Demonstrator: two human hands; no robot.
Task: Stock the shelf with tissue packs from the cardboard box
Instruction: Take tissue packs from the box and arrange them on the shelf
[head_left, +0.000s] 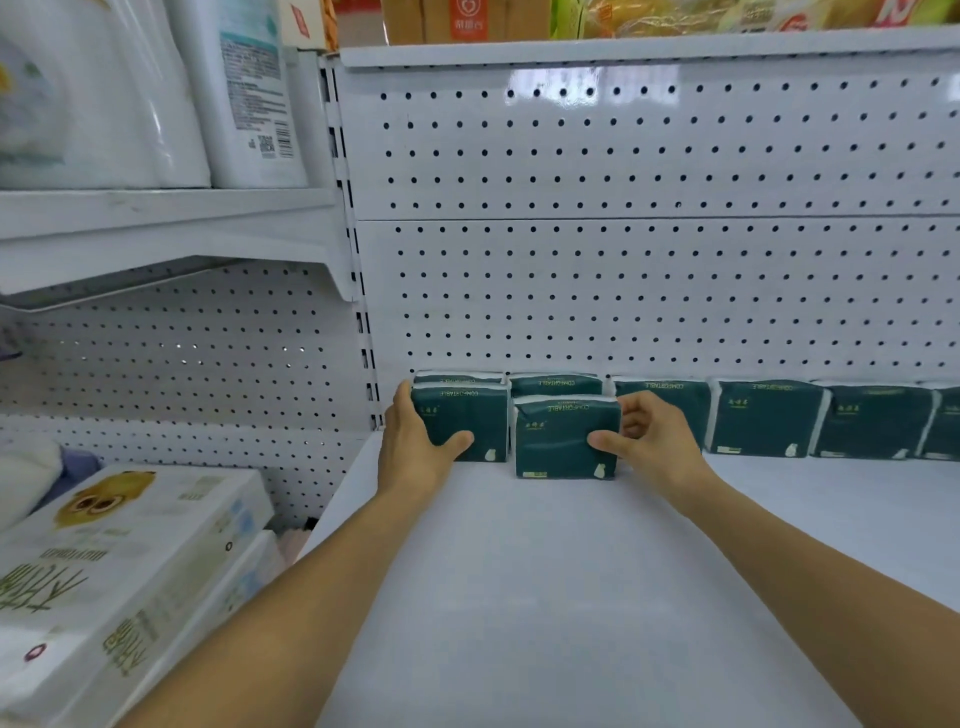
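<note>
Dark green tissue packs stand upright in a row along the back of the white shelf, against the pegboard. My left hand grips the leftmost front pack, thumb across its face, with another pack right behind it. My right hand holds a second front pack by its right side; this pack sits slightly ahead of the back row. More packs line up to the right. The cardboard box is out of sight.
A white pegboard back panel rises behind the packs. To the left, a neighbouring shelf bay holds large white boxed tissue packs; above it stand white paper roll packs. An upper shelf edge runs overhead.
</note>
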